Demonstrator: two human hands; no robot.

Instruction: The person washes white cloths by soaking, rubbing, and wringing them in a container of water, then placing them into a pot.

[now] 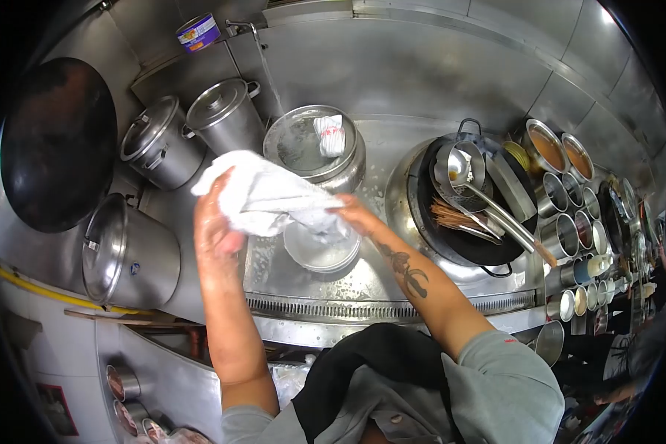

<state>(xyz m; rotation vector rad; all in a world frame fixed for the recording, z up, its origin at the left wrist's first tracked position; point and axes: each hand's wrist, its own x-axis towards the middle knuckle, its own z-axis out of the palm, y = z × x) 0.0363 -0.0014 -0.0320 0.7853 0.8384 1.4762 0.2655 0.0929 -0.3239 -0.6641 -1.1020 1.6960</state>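
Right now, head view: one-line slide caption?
Left hand and right hand hold a white cloth above a bowl on a steel counter, utensil-filled wok at right.

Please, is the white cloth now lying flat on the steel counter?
No, the left hand and the right hand are holding the white cloth bunched up in the air.

From up here I see both of the wearer's hands, left (220, 235) and right (357, 214), gripping a white cloth (263, 194) above the white bowl (322, 248). Behind the bowl sits a lidded pot (311, 140); right of it, a black wok (488, 251) holds ladles (459, 169) and a bamboo brush (455, 216).
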